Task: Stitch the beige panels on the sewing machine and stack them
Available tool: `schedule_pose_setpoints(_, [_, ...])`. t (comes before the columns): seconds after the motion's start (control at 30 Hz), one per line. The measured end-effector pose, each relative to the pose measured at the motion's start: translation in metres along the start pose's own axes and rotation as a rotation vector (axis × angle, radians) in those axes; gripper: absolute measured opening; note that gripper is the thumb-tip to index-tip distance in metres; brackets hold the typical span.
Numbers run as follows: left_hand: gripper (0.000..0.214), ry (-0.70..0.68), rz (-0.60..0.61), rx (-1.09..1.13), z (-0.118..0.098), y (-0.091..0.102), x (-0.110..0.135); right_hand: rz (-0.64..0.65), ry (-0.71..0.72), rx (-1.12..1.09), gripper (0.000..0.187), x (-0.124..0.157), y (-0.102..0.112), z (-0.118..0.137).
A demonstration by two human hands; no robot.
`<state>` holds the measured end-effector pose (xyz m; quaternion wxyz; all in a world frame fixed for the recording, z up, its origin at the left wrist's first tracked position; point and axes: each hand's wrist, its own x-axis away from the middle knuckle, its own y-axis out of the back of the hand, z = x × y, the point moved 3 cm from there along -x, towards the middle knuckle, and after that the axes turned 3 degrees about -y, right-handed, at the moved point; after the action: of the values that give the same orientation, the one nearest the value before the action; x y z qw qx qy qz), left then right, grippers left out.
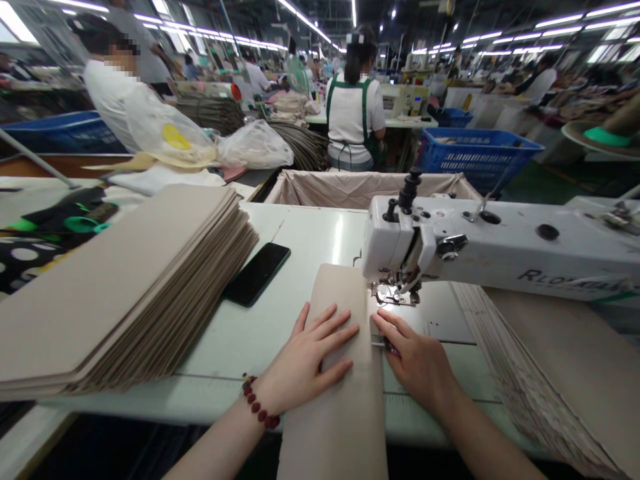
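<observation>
The left grip (300, 360) is laid open and flat on a beige board panel (334, 427), the right grip (415, 360) is curled at its edge with closure unclear, and the panel's long axis is directed forward beside the sewing machine's presser foot (393, 293), the right grip being nearer.

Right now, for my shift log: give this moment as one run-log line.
left hand: flat on beige sheet | right hand: on sheet's edge | nearest: presser foot

Beige strip (340, 400): matt, smooth card. Sewing machine arm (500, 250): glossy white-painted metal. Phone (256, 274): glossy black glass.
</observation>
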<state>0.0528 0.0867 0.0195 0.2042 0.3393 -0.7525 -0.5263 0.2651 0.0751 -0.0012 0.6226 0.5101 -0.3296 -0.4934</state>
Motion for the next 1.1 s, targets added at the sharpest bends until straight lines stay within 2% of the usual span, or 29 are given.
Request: schedule_pose_setpoints(1.1, [0.051,-0.031,-0.015,-0.024,-0.0026,-0.0009,0.0016,0.017,-0.007,-0.024,0.061,0.001,-0.0033,-0.0026])
